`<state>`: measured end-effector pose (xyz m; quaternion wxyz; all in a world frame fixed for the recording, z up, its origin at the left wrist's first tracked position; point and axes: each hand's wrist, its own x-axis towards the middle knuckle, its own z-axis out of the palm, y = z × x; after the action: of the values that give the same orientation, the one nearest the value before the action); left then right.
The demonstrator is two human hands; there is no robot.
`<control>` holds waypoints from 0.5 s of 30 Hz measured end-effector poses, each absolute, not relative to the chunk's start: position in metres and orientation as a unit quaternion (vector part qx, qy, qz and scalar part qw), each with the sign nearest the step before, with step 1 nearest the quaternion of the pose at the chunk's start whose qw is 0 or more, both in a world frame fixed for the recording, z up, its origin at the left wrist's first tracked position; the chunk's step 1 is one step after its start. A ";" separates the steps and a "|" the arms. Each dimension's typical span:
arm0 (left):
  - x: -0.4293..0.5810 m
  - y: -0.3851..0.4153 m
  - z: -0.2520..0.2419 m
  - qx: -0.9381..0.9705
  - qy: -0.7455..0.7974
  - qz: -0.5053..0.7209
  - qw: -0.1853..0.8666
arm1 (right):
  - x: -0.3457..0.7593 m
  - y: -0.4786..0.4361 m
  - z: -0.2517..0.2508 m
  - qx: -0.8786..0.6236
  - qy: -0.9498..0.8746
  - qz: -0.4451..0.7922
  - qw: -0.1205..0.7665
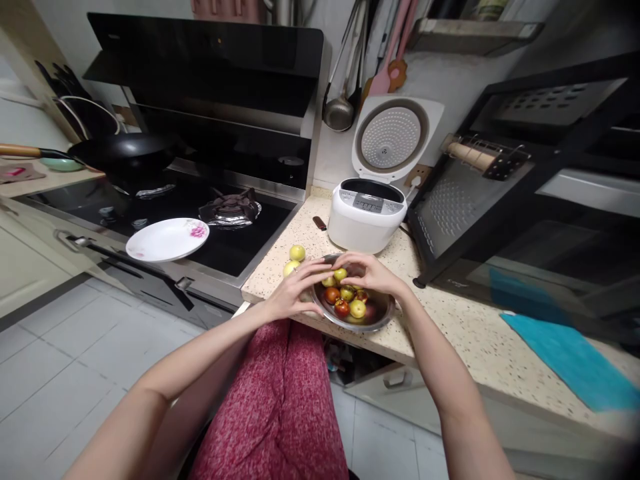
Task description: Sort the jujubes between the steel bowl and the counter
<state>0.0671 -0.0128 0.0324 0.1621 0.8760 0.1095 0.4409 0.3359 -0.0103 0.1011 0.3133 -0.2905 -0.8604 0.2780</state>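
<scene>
On the counter in front of me stands a metal bowl (373, 327) with several green and red-brown jujubes (357, 309) in it. My right hand (373, 273) reaches over the bowl's far side, its thumb and fingers closed around a green jujube (340, 274). At the bowl's left rim is my left hand (297, 290), fingers stretched towards that jujube and thumb apart near the rim. Whether its fingertips touch the fruit I cannot tell. Two pale green jujubes (297, 253) lie on the counter just beyond my left hand.
Behind the bowl, a white rice cooker (367, 223) has its lid up. A flowered plate (167, 240) rests at the stove's front edge, with a black wok (127, 153) farther left. A black oven (530, 240) and a blue cloth (570, 357) are at right.
</scene>
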 end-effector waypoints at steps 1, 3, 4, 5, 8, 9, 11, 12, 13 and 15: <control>0.067 -0.009 0.035 0.864 0.122 0.457 0.174 | 0.337 -0.010 0.102 -0.294 -0.863 0.278 0.302; 0.067 -0.002 0.039 0.831 0.169 0.492 0.197 | 0.339 -0.010 0.103 -0.298 -0.869 0.282 0.276; 0.066 0.000 0.040 0.813 0.201 0.505 0.209 | 0.339 -0.010 0.103 -0.299 -0.872 0.284 0.265; 0.065 0.003 0.040 0.796 0.232 0.513 0.220 | 0.339 -0.010 0.103 -0.299 -0.873 0.287 0.255; 0.059 0.007 0.038 0.766 0.299 0.509 0.254 | 0.338 -0.010 0.102 -0.300 -0.873 0.298 0.241; 0.056 0.007 0.037 0.767 0.309 0.499 0.259 | 0.338 -0.010 0.102 -0.300 -0.871 0.306 0.239; 0.052 0.006 0.035 0.787 0.314 0.466 0.257 | 0.339 -0.010 0.101 -0.303 -0.864 0.326 0.237; 0.051 0.005 0.034 0.801 0.312 0.446 0.250 | 0.339 -0.010 0.100 -0.305 -0.859 0.336 0.237; 0.050 0.003 0.033 0.815 0.307 0.429 0.240 | 0.340 -0.010 0.099 -0.307 -0.854 0.346 0.237; 0.049 0.000 0.030 0.837 0.294 0.409 0.213 | 0.342 -0.009 0.099 -0.311 -0.847 0.359 0.238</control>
<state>0.0492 0.0004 0.0296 0.2129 0.8372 0.2940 0.4092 0.3419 -0.0095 0.0985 0.2380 -0.3110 -0.8472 0.3591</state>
